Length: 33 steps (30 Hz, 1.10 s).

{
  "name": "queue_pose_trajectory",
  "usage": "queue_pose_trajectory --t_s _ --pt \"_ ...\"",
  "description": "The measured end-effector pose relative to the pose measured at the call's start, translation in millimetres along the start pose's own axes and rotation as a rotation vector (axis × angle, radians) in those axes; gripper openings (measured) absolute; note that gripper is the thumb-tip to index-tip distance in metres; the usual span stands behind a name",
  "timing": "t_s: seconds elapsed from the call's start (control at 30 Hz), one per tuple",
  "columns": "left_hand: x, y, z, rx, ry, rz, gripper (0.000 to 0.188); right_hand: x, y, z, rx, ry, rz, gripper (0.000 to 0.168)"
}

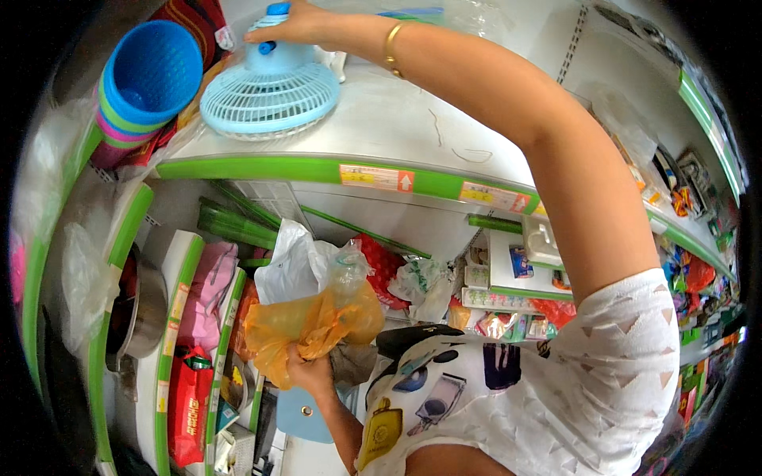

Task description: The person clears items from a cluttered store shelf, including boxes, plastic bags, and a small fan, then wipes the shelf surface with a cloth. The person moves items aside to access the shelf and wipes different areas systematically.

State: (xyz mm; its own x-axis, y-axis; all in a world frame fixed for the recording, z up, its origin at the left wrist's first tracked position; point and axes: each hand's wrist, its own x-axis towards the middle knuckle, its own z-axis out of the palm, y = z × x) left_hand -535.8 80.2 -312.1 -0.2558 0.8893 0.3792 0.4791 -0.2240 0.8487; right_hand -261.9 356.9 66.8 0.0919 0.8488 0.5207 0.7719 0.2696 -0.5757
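My right hand (286, 27), with a gold bangle on its wrist, grips the narrow upper part of a light-blue electric fan (271, 98). The fan's round grille faces down over a white shelf (387, 119). Lower down, my left hand (311, 370) is closed on a crumpled orange plastic bag (342, 315). A clear plastic bottle (348, 262) shows at the top of that bag; its lower part is hidden. A white plastic bag (294, 262) is just behind the orange one.
Nested plastic baskets (149, 71) stand left of the fan. Green-edged shelves at the left hold a metal pot (146, 306), pink cloth (205, 291) and a red packet (189, 404). A light-blue bin or bag (306, 416) is below my left hand. Packaged goods fill racks at the right.
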Motion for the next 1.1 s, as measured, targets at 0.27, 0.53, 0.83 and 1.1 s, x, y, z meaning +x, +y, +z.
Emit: queue_pose_trajectory --t_s 0.27,0.53,0.83,1.1 --pt "3 17 15 -0.002 -0.080 0.052 0.028 -33 15 -24 0.040 0.131 -0.112 0.082" --pt "11 -9 36 -0.028 -0.044 0.021 0.031 -277 -24 -54 0.620 -0.442 -0.383 0.031" --pt "25 2 49 0.064 -0.197 0.199 0.024 -419 95 22 0.421 -0.390 0.129 0.020" --pt "18 0 47 -0.016 -0.242 0.172 0.029 -488 141 45 0.766 -0.247 0.806 0.020"
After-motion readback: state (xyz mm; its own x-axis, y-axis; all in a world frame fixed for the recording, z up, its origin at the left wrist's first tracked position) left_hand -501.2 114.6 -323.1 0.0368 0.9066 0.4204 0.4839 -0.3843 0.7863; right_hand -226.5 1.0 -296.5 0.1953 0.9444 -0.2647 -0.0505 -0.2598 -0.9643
